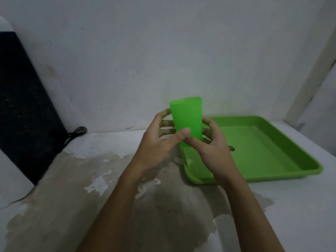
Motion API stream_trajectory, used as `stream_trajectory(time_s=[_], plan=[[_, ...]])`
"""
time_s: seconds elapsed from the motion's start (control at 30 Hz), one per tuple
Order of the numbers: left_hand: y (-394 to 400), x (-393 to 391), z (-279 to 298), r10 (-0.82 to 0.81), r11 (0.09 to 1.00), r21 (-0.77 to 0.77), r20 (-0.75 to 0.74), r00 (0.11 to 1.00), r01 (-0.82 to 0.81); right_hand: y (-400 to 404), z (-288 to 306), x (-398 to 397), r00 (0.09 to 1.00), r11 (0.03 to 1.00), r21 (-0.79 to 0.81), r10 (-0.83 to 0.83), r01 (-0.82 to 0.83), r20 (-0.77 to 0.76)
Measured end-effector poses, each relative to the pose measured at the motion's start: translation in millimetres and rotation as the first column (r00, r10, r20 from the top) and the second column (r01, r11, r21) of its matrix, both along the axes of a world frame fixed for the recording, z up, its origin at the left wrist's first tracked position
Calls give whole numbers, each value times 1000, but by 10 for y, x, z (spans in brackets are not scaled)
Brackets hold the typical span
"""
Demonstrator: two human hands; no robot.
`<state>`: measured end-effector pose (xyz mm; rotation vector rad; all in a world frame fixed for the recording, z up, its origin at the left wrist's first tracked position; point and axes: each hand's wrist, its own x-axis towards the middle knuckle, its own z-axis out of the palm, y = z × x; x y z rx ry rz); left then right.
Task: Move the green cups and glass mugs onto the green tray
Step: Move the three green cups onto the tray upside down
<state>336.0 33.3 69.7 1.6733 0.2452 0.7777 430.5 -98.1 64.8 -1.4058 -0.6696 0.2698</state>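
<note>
A green plastic cup (186, 117) is held upright in the air over the near-left corner of the green tray (283, 171). My left hand (156, 144) wraps it from the left, thumb across its front. My right hand (214, 148) grips its lower part from the right, thumb on the base. The tray lies flat on the white counter to the right and holds no cups; a small dark spot (231, 148) sits on its floor. No glass mugs are in view.
The counter (109, 206) is white with worn, stained patches. A black panel (23, 106) leans against the wall at the left, with a black cable (77, 132) coiled at its foot. The white wall stands close behind the tray.
</note>
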Motion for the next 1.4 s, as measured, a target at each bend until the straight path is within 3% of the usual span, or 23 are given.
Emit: stream_trajectory(time_s=[0.27, 0.5, 0.67, 0.9, 1.4], plan=[[393, -109, -535, 230, 966, 158, -155, 961, -206, -134, -121, 189, 942, 934, -124, -331, 335, 57], [508, -133, -801, 239, 951, 246, -206, 949, -186, -78, -153, 248, 839, 829, -186, -475, 527, 265], [535, -129, -858, 205, 952, 271, -224, 953, -141, 91, -135, 373, 783, 747, -295, -457, 596, 422], [577, -104, -873, 202, 958, 246, -211, 957, -148, 380, -54, 541, 780, 688, -419, -362, 593, 510], [579, -111, -882, 196, 962, 230, -207, 959, -147, 518, -295, 749, 837, 691, -520, -239, 502, 492]])
